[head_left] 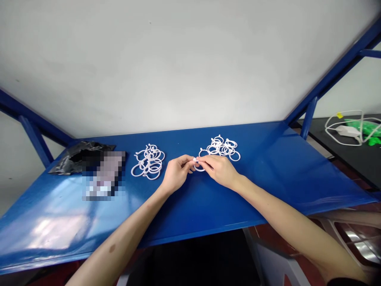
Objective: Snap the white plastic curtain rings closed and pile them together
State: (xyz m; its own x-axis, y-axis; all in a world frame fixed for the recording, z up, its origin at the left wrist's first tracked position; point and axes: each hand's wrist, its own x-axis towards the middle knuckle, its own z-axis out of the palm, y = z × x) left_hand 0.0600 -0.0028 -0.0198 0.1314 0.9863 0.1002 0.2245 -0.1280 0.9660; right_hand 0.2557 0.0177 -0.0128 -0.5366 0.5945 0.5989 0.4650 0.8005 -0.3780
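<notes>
Between my two hands is a white plastic ring (199, 169) with a small knob or clasp, like a curtain ring. My left hand (177, 171) pinches it from the left near the clasp. My right hand (219, 169) pinches the same ring from the right, fingertips almost touching those of the left. The fingers partly hide the ring, so I cannot tell whether its clasp is closed. Just beyond my right hand lies a loose pile of similar white rings (222, 149). Another pile of white rings (149, 163) rests left of my left hand.
A black plastic bag (77, 157) lies at the table's back left, beside a pixelated object (108, 171). The blue table (268, 159) meets a pale wall, with blue metal braces at both sides. A white cable (342, 141) and green plastic (369, 129) sit on a dark surface at right.
</notes>
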